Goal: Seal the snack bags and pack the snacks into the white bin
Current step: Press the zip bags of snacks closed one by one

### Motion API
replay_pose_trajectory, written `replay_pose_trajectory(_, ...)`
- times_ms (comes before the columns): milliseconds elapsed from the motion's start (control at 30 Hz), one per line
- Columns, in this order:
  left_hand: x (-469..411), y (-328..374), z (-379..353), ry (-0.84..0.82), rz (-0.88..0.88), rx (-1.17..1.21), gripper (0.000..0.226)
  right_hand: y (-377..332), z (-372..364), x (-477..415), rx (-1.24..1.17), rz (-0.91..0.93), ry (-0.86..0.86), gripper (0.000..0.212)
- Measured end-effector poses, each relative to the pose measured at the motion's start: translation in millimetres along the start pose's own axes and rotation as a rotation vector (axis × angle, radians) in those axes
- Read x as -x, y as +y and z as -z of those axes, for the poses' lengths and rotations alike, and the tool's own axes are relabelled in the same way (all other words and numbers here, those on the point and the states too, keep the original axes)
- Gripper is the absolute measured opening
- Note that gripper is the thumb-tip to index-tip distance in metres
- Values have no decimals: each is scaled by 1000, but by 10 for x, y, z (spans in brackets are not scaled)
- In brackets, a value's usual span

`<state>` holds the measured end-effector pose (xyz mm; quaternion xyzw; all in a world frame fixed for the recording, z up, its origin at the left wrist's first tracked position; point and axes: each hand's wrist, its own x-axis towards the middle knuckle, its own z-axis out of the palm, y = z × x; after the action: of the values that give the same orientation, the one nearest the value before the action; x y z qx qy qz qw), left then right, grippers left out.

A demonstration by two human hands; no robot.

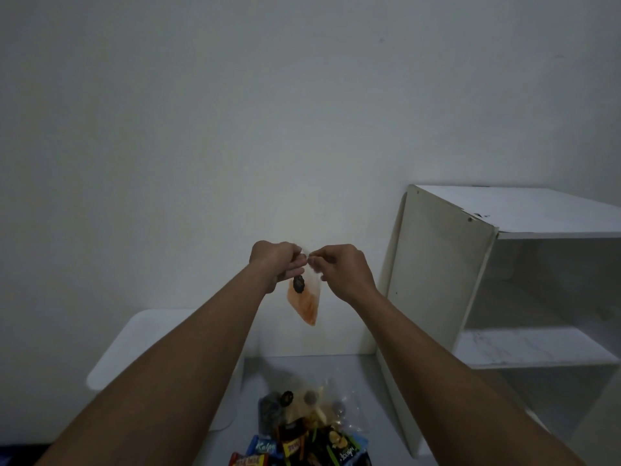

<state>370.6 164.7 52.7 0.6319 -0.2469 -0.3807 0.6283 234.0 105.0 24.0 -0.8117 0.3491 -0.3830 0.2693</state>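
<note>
1. The white bin (134,334) sits below and left of your grips, partly behind your left forearm. I judge the bag goes there once sealed.
2. The snack pile (302,428) lies straight below your grips, not yet packed.
3. The clear bag (304,304), with orange snacks and a dark label, hangs in the air from both grips.
4. Your left grip (274,260) and right grip (342,270) pinch its top edge, close together. Sealing looks under way, so next press along the strip.
</note>
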Motion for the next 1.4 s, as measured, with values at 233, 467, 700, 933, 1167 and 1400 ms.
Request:
replay_pose_trajectory(233,-4,-10,25,-40,12,6,14,-1,3,48,17,36,1,16)
replay_pose_trajectory(467,-35,-49,59,-94,-148,-163,12,-74,31,42,-244,-149,-65,24)
replay_pose_trajectory(700,-77,-133,131,-177,-204,-172,10,-110,92,-22,-374,-269,-164,13)
replay_pose_trajectory(933,-150,-295,224,-230,-76,-119,13,-48,-8,1,-348,-299,-224,14)
replay_pose_trajectory(1167,-280,-428,178,-116,-33,-83,15,246,-281,147,-240,-259,-201,42)
replay_pose_trajectory(1400,-572,-1024,151,100,-54,-237,36,743,-609,88,-162,-250,-83,24)
